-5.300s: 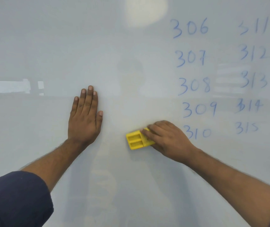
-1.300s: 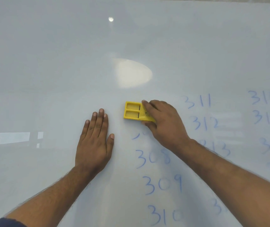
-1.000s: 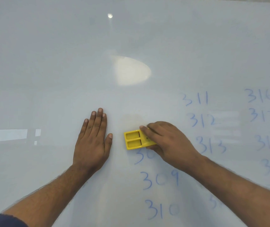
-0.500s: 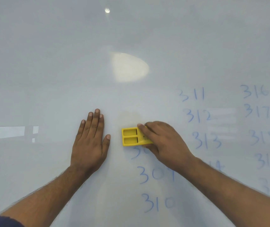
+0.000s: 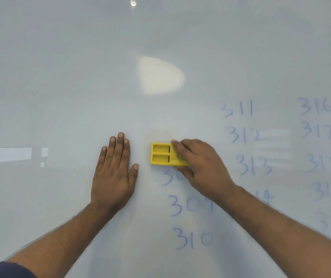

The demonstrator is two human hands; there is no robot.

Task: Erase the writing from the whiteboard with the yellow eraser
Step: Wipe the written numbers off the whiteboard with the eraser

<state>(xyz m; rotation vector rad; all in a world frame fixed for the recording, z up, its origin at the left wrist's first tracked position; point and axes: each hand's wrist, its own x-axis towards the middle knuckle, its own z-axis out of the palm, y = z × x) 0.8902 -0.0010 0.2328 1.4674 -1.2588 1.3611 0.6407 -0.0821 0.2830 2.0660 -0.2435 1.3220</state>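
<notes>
The whiteboard [image 5: 60,77] fills the view. My right hand [image 5: 198,167] presses the yellow eraser [image 5: 160,154] flat against it, just above the half-wiped blue number 308 [image 5: 168,178]. Below that stand 309 [image 5: 188,205] and 310 [image 5: 192,238]. To the right run two more columns of blue numbers, one starting at 311 [image 5: 237,109], the other at 316 [image 5: 316,106]. My left hand [image 5: 114,171] lies flat and open on the board, left of the eraser.
A bright oval light reflection [image 5: 158,76] sits above the eraser. A pale rectangular reflection [image 5: 8,155] shows at the left. The board's left half carries no writing. My right forearm covers part of the 314 line.
Five seconds ago the column from 306 to 310 was whole; now 306 and 307 are gone and 308 is partly wiped. Within the last second the eraser stayed at the top of 308.
</notes>
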